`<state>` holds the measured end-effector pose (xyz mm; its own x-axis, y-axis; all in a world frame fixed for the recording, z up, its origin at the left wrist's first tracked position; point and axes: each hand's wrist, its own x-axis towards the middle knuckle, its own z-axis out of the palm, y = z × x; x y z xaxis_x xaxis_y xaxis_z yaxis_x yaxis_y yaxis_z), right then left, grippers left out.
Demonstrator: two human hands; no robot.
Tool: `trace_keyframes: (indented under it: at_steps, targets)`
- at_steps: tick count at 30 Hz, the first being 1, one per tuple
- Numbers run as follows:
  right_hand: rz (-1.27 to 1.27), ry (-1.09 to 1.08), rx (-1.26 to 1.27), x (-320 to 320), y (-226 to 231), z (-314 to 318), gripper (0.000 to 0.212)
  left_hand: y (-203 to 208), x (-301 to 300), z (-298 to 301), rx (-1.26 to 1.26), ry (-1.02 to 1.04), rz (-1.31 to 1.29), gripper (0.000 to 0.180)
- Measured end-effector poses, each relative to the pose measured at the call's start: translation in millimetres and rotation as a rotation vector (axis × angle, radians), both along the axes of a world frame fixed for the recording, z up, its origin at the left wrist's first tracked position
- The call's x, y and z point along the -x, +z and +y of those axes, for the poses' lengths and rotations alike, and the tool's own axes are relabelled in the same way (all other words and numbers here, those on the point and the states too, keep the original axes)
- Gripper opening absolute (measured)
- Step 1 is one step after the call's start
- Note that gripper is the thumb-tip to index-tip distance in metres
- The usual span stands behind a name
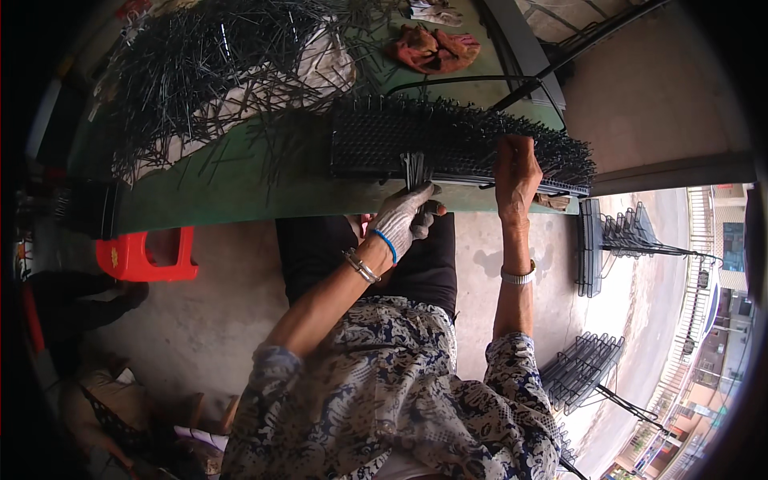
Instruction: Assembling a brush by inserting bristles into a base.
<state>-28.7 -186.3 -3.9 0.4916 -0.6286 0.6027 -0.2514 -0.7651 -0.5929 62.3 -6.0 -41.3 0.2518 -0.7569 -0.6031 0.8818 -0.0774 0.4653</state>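
Currently, left hand [406,213], in a pale glove, is clamped on a bundle of thin dark rods [413,170] — rods projecting beyond the fist, tips overlapping a black perforated rack [376,142] in view. Right hand [518,178], ungloved, at the rack, right of the bundle; fingers curled together, anything pinched between them hidden. Rack lies on the green table [256,182], its far side and right end bristling with rods. To the left — a loose heap of rods [188,72], partly on a pale cloth [330,68]; beyond the rack, a crumpled reddish cloth [432,51]
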Motion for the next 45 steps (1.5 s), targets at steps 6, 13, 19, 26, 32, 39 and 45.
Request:
trace_keyframes:
  at_steps: [6,13,19,26,32,39,45]
  targets:
    - [0.039,0.005,0.049,-2.1,7.9,2.8,0.004,-3.1,-1.8,0.3,0.006,-0.008,0.022,0.018]
    - [0.004,0.018,-0.19,-1.8,11.1,6.4,0.005,-7.8,-0.1,-0.1,0.03,0.013,-0.011,0.02]
    - [-0.055,0.061,-0.289,-4.4,11.0,7.6,0.007,-9.4,1.2,-0.8,0.024,0.02,0.023,0.02]
    - [-0.07,0.037,-0.238,-7.9,12.5,7.5,0.007,-10.5,0.9,-0.5,0.034,0.005,0.055,0.022]
    - [0.022,-0.012,-0.125,-2.9,14.9,6.6,0.006,-13.3,0.5,0.3,0.02,0.018,0.069,0.022]
    - [0.073,-0.058,-0.013,-5.0,11.9,2.4,0.006,-10.5,1.3,-0.3,0.044,-0.012,0.055,0.021]
    - [0.06,-0.116,-0.007,-0.4,4.5,3.2,0.01,-8.1,1.3,0.7,0.006,-0.035,0.032,0.021]
